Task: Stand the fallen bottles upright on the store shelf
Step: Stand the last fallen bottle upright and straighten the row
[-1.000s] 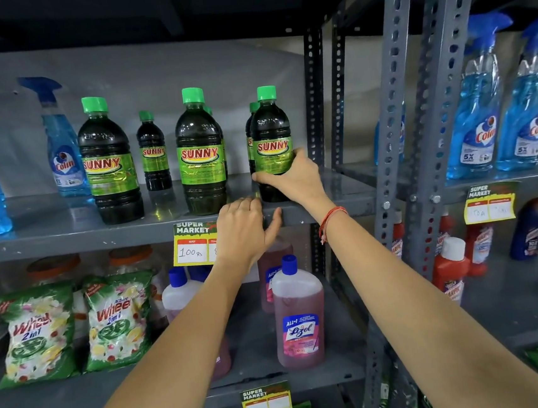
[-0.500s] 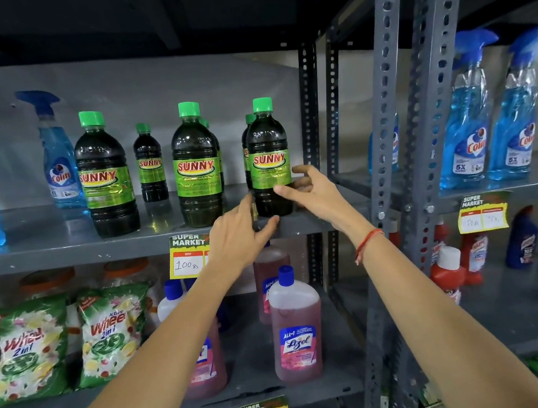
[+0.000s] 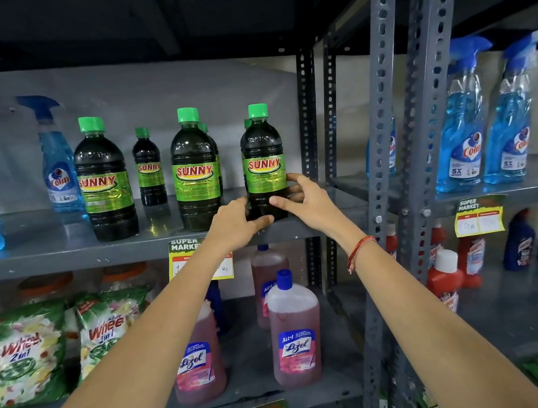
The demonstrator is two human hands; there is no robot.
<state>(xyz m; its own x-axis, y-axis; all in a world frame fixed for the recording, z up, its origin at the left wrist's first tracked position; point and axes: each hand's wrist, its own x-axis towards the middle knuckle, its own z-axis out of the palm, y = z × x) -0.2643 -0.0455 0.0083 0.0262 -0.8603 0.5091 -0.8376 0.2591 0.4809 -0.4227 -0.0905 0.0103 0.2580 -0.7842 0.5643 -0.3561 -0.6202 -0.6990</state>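
Dark Sunny bottles with green caps and green labels stand upright on the upper grey shelf [image 3: 52,254]. One is at the left [image 3: 103,187], one in the middle [image 3: 195,178], and one at the right [image 3: 262,151]; smaller ones stand behind them [image 3: 149,172]. Both hands meet at the lower part of the right bottle. My right hand [image 3: 305,198] wraps it from the right, thumb across the front. My left hand [image 3: 236,223] holds its base from the left, thumb pressed on the bottom edge. No bottle lies on its side in view.
Blue Colin spray bottles stand at the shelf's left [image 3: 59,171] and on the neighbouring rack [image 3: 465,139]. A perforated grey post [image 3: 382,127] rises just right of my right hand. Pink Lizol bottles [image 3: 295,333] and Wheel detergent bags [image 3: 26,355] fill the lower shelf.
My right hand came off the bottle half a second ago and has closed on it again. My left hand rose from the shelf edge to the bottle's base.
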